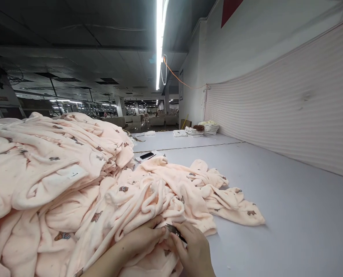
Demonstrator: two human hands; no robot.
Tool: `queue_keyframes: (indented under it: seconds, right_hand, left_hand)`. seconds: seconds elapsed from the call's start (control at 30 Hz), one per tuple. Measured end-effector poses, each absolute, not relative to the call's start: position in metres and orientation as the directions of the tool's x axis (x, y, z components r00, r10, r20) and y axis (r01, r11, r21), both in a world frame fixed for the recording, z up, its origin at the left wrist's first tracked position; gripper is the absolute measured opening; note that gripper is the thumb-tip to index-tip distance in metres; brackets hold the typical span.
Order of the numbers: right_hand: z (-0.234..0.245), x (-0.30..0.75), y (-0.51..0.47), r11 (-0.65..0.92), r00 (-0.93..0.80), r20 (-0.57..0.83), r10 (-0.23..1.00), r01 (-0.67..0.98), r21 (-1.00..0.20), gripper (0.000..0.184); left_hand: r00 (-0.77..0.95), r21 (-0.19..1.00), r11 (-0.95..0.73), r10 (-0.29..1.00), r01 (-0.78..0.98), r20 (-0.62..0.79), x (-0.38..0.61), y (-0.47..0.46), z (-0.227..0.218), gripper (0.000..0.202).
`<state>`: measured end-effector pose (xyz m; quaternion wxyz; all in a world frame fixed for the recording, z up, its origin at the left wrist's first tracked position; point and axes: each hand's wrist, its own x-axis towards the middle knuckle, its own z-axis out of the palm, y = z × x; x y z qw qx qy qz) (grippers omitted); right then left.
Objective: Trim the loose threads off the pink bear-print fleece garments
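A pale pink plush garment (188,196) with small bear prints lies bunched in front of me, one part stretching right across the table. My left hand (145,237) is closed on a fold of it. In my right hand (193,246) is a small pair of dark metal thread snips (175,232), gripped between thumb and fingers. The snips' tip points left, close to my left fingertips and the cloth there. Whether the blades touch the fabric or a thread, I cannot make out.
A large heap of the same pink fabric (44,161) rises on the left, with a white label (70,175) on it. Beyond lie a black phone (147,156) and stacks of folded cloth (208,127) on the pale table (289,215). A striped sheet (289,100) covers the right wall.
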<state>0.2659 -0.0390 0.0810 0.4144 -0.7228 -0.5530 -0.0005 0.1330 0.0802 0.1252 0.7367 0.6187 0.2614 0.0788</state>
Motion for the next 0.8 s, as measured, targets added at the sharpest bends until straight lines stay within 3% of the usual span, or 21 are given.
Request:
queue_keyframes:
  seconds: [0.27, 0.43, 0.63, 0.7, 0.8]
  right_hand:
    - [0.076, 0.266, -0.039, 0.042, 0.449, 0.443, 0.776, 0.664, -0.746, 0.022]
    - [0.064, 0.268, -0.035, 0.062, 0.573, 0.354, 0.739, 0.465, -0.883, 0.019]
    - [0.055, 0.266, -0.032, 0.119, 0.523, 0.288, 0.802, 0.333, -0.936, 0.010]
    - [0.055, 0.261, -0.034, 0.135, 0.557, 0.371, 0.743, 0.419, -0.898, 0.008]
    - [0.051, 0.251, -0.037, 0.174, 0.546, 0.569, 0.615, 0.609, -0.774, 0.011]
  left_hand:
    - [0.871, 0.945, 0.285, 0.410, 0.161, -0.272, 0.138, 0.072, 0.128, 0.018]
    - [0.865, 0.949, 0.247, 0.411, 0.198, -0.287, 0.137, 0.070, 0.139, 0.018]
    - [0.859, 0.952, -0.001, 0.431, 0.305, -0.275, 0.133, 0.066, 0.151, 0.017]
    - [0.857, 0.935, -0.208, 0.491, 0.289, -0.155, 0.130, 0.065, 0.142, 0.011]
    - [0.805, 0.680, -0.646, 0.577, 0.346, 0.138, 0.123, 0.068, 0.117, 0.019]
